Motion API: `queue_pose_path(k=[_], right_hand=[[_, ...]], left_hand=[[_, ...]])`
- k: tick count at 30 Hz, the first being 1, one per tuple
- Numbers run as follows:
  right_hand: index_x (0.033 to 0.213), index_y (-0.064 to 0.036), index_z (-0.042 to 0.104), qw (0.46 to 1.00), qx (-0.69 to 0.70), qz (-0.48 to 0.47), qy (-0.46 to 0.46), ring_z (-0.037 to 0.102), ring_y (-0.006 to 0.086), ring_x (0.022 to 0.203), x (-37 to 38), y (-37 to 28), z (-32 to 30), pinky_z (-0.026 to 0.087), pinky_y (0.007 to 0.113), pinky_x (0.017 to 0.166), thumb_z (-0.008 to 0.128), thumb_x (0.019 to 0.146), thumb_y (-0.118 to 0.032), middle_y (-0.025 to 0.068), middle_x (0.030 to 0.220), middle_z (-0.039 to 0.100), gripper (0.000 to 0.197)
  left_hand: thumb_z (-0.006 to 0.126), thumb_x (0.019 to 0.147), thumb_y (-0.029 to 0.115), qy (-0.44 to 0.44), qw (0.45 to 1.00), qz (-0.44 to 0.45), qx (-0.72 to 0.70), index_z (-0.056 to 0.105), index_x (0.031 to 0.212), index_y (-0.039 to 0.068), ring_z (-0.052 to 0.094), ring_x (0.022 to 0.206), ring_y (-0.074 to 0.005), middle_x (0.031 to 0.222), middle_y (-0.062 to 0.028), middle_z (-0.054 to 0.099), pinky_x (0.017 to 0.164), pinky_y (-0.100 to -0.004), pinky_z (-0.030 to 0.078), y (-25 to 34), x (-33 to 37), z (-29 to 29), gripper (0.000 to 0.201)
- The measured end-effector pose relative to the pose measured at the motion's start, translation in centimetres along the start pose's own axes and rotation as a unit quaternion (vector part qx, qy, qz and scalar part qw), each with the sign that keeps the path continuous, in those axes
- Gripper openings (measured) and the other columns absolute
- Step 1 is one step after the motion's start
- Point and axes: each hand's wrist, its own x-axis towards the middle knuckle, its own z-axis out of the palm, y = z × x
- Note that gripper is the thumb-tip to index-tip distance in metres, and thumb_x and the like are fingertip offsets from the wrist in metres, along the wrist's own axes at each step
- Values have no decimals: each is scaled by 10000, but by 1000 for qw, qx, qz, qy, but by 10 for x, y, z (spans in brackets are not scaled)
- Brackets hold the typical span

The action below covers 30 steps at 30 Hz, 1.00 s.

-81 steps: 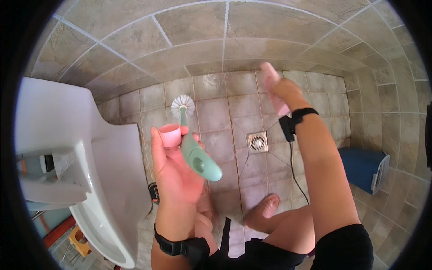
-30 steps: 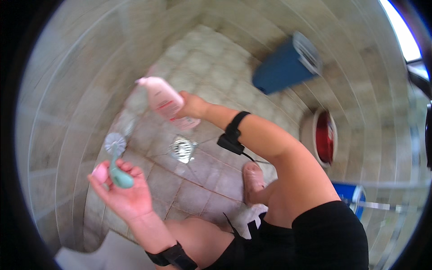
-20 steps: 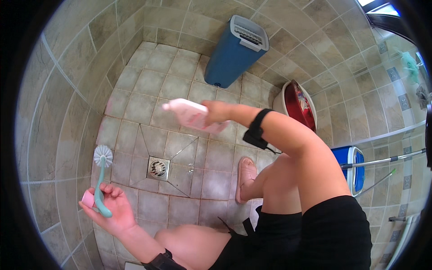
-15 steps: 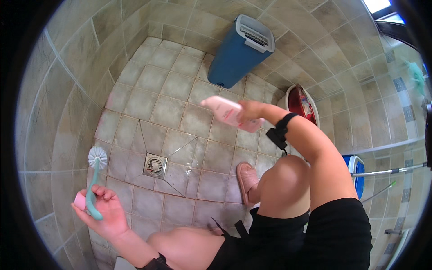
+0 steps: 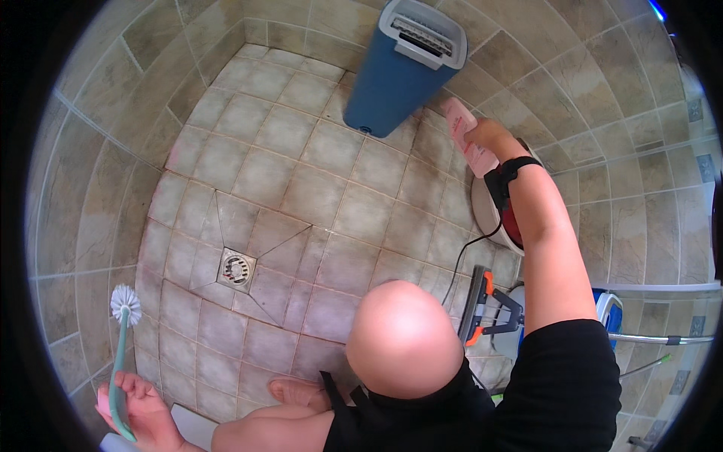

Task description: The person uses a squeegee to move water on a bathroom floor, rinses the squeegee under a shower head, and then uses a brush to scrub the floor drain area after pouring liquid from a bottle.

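Your right hand (image 5: 493,138) is wrapped around the pink bottle (image 5: 462,135), which juts out ahead of and behind your fingers; expect smooth, fairly stiff plastic, slippery if wet, its weight depending on the fill, so grip mid-body. Your left hand (image 5: 147,418) holds the green brush (image 5: 122,343) by its handle (image 5: 117,380), bristles (image 5: 126,303) well ahead of your fingers; it should be light and stiff. The pink cap (image 5: 103,399), just left of that handle in the same grasp, looks light; pinch its sides.

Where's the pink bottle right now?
In the head view, the pink bottle is at upper right, in the person's right hand, just right of the tall blue bin.
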Motion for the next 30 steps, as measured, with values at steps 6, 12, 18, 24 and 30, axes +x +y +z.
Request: queue_pose_path(k=[6, 12, 18, 24, 30], right_hand=[[981, -30, 633, 992, -40, -81, -91, 599, 336, 894, -40, 28, -4, 469, 379, 778, 656, 560, -338, 194, 958, 629, 522], [968, -23, 637, 980, -127, -47, -147, 604, 320, 888, -107, 65, -11, 467, 369, 783, 669, 553, -324, 197, 931, 634, 513], [1098, -78, 583, 996, -76, 23, -45, 632, 301, 815, -123, 77, -57, 495, 370, 720, 657, 601, -280, 170, 894, 648, 541], [998, -73, 646, 979, -136, 51, -144, 631, 285, 804, -165, 85, -62, 496, 361, 718, 663, 583, -293, 162, 892, 648, 470], [976, -55, 645, 973, -145, 102, -147, 619, 281, 885, -201, 85, -56, 488, 346, 755, 638, 603, -308, 157, 956, 642, 450]], left_hand=[[544, 860, 188, 34, 999, 13, 5, 459, 989, 28, 411, 799, -171, 922, -107, 442, 672, -269, 346, -15, 12, 7, 222], [549, 851, 195, 4, 999, -46, -23, 465, 975, 35, 417, 807, -187, 929, -120, 447, 668, -283, 343, -39, 24, 17, 219], [565, 836, 155, -21, 991, -118, -53, 465, 905, 29, 419, 795, -187, 906, -123, 450, 670, -283, 337, -60, 34, 26, 175], [544, 852, 205, -23, 992, -109, -52, 459, 951, 44, 402, 789, -189, 925, -119, 438, 672, -286, 342, -67, 43, 26, 207], [556, 845, 206, -51, 988, -140, -48, 470, 953, 35, 411, 794, -193, 905, -123, 451, 674, -290, 355, -74, 55, 28, 220]])
